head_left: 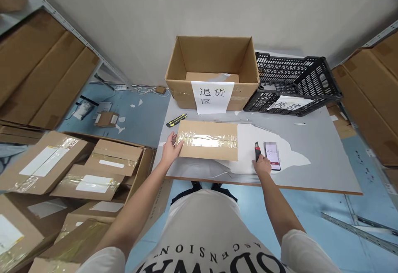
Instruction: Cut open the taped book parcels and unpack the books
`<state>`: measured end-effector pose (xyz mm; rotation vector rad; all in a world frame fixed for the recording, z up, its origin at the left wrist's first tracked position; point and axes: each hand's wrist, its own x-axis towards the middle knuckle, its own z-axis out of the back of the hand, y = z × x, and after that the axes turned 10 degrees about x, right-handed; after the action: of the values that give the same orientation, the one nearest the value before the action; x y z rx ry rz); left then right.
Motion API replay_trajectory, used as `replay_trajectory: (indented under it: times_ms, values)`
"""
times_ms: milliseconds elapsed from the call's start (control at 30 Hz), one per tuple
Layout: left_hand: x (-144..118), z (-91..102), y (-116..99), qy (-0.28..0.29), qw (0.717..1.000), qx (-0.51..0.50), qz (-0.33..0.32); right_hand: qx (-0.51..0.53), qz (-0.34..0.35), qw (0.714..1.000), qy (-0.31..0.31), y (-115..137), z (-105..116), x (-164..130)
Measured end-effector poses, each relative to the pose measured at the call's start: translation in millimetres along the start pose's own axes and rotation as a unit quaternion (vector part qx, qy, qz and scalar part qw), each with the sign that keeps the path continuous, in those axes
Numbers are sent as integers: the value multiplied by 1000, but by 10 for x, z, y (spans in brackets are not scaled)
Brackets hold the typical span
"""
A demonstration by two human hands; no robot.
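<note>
Brown cardboard carton [211,131], oblong, banded with shiny clear tape [203,141], lies flat on the grey-topped table [325,157]. Our left hand [170,149] stands loosely open at its left end, thumb lapping the top. Our right hand [263,166] covers the lower end of a red-and-black utility knife [258,151]; whether closed on it, we cannot tell. Risks, we judge: a bared blade slipping leftward could nick our fingers; careless lifting could knock the lit-screened black phone [273,157] just beside.

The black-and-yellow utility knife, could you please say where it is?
In the head view, this knife lies left on the grey table, just beyond the left hand.
</note>
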<state>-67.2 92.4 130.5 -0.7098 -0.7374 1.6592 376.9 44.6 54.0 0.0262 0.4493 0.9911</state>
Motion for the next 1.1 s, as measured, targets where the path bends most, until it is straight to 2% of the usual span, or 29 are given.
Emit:
replay_trajectory:
  times_ms: [133, 267, 333, 400, 467, 533, 567, 633, 667, 733, 833, 967, 1100]
  values:
    - [-86, 14, -71, -25, 997, 65, -37, 4, -5, 1000, 3, 20, -71, 30]
    - [-114, 15, -158, -50, 986, 142, -76, 30, 2, 1000, 3, 56, -42, 41]
    - [-112, 12, -198, -57, 979, 164, -103, 82, 7, 997, -2, 83, 12, 27]
    - [-117, 8, -229, -60, 975, 173, -124, 177, 12, 984, 1, 118, 114, -15]
    - [-149, 2, -253, -63, 974, 169, -141, 322, 18, 947, 16, 161, 283, -96]
    - [-220, -10, -272, -58, 971, 162, -164, 458, 44, 887, 32, 222, 524, -216]
    - [-271, -18, -280, -51, 969, 165, -175, 507, 71, 858, 37, 264, 666, -286]
    - [-389, -43, -291, -27, 962, 188, -196, 533, 158, 829, 52, 387, 963, -431]
    - [-448, -59, -293, -16, 957, 204, -203, 521, 209, 825, 71, 473, 1103, -497]
    - [-543, -92, -287, -4, 951, 231, -207, 447, 306, 832, 115, 705, 1335, -602]
    - [-602, -130, -263, -4, 950, 241, -200, 277, 430, 846, 148, 1206, 1496, -690]
    - [-592, -149, -239, -8, 939, 272, -210, 101, 551, 804, 200, 2008, 1396, -733]
    - [-598, -158, -242, -18, 924, 315, -218, -16, 584, 774, 246, 2625, 1203, -753]
